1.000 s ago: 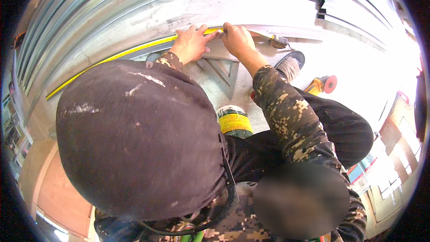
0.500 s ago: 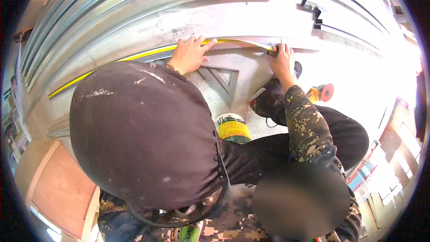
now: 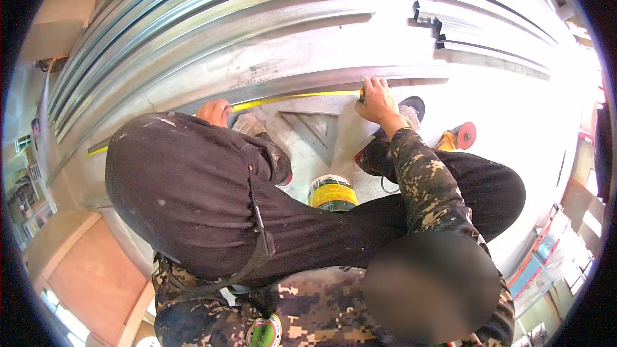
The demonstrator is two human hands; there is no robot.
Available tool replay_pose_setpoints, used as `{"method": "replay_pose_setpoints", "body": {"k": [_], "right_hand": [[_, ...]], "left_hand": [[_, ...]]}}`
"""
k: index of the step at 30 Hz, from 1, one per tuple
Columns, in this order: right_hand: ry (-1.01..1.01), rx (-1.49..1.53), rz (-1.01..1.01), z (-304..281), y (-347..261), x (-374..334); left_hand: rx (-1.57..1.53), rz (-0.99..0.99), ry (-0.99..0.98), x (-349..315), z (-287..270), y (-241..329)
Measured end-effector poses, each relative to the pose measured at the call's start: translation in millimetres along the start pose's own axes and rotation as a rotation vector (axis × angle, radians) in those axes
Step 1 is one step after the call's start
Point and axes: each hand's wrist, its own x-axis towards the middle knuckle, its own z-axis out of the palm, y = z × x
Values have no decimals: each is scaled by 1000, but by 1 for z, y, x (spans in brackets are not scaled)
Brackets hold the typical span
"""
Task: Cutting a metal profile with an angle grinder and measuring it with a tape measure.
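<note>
A yellow tape measure blade (image 3: 295, 97) stretches along a long metal bar (image 3: 283, 88) lying on the floor in front of me. My right hand (image 3: 379, 104) is closed around the tape measure case (image 3: 362, 95) toward the bar's right end; the case is mostly hidden by the fingers. Farther left, my left hand (image 3: 215, 113) has its fingers curled over the blade at the bar's near edge. My left knee covers part of the blade, which shows again at the far left. A grey triangular metal frame (image 3: 315, 114) lies between my feet.
Long metal profiles (image 3: 257, 0) lie side by side across the far floor, with shorter pieces (image 3: 495, 54) at right. An angle grinder (image 3: 457, 138) with a red disc rests beside my right foot. A yellow-banded bucket (image 3: 333, 194) stands between my legs. A wooden panel (image 3: 96, 270) is at lower left.
My left hand has slid left along the bar, from spread fingers to curled ones. My right hand and the tape case have shifted slightly left. The blade, bowed up before, now runs straighter.
</note>
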Motion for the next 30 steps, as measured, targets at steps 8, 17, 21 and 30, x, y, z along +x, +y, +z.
{"method": "replay_pose_setpoints", "body": {"k": [8,17,21,30], "right_hand": [[-148,-2,-58,-12,-15,-7],[-93,63,-185,-6,-35,-10],[-160,116,-257,-2,-77,-11],[-211,81,48,4,-34,-17]], "left_hand": [[12,147,-82,-17,-1,-3],[-21,226,-239,-16,16,-7],[-12,217,-301,-32,7,-19],[-235,135,-316,26,50,56]]}}
